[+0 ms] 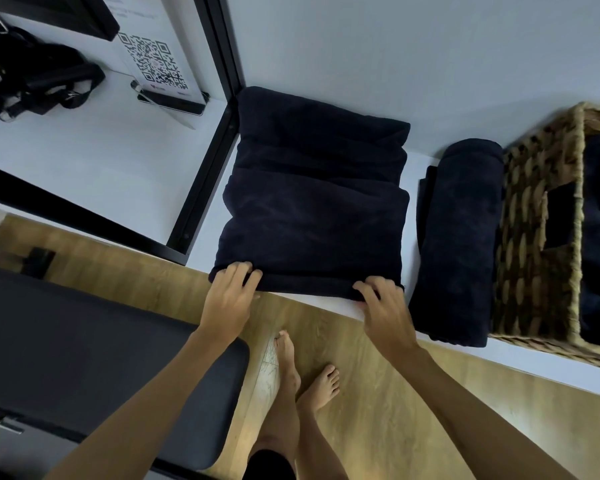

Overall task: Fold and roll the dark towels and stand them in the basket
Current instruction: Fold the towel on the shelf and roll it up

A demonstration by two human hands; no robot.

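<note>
Hands at the near edge of a folded dark towel [312, 206] spread on a white shelf [118, 157]: left hand [227, 299] curled over the left corner, right hand [383, 304] pinching the right corner. Rolled dark towel [459, 237] lying just right of it, touching a woven basket [530, 244] with more dark cloth inside. Black bag [32, 74] and QR-code sign [156, 60] at far left. Bare feet on wooden floor [378, 393] below.

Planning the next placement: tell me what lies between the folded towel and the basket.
A rolled towel lies there, beside the basket, in the head view.
</note>
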